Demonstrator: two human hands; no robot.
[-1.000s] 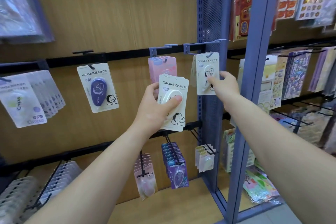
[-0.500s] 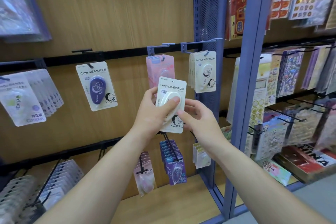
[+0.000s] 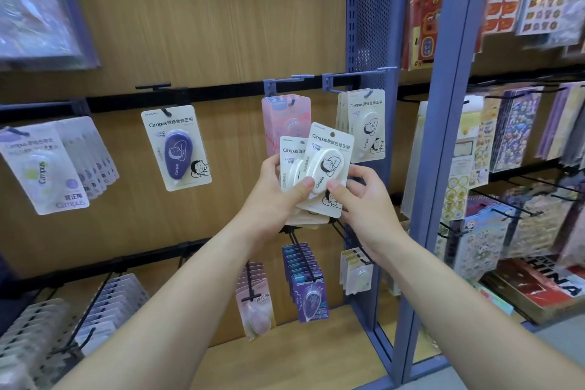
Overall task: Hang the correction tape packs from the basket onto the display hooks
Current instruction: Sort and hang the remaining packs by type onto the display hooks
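Between my two hands, at chest height before a wood-panelled shop display, sits a small stack of white correction tape packs [image 3: 296,168]. My left hand [image 3: 275,199] closes around the stack, thumb pressed on its front. My right hand [image 3: 361,199] pinches the front pack [image 3: 329,165] by its lower edge, tilting it away from the rest. Just above right, more white packs [image 3: 365,125] hang on a blue hook [image 3: 354,74]. Pink packs [image 3: 285,117] hang behind the stack, and a purple pack [image 3: 176,147] further left. Sticker sheets [image 3: 519,133] fill the neighbouring rack.
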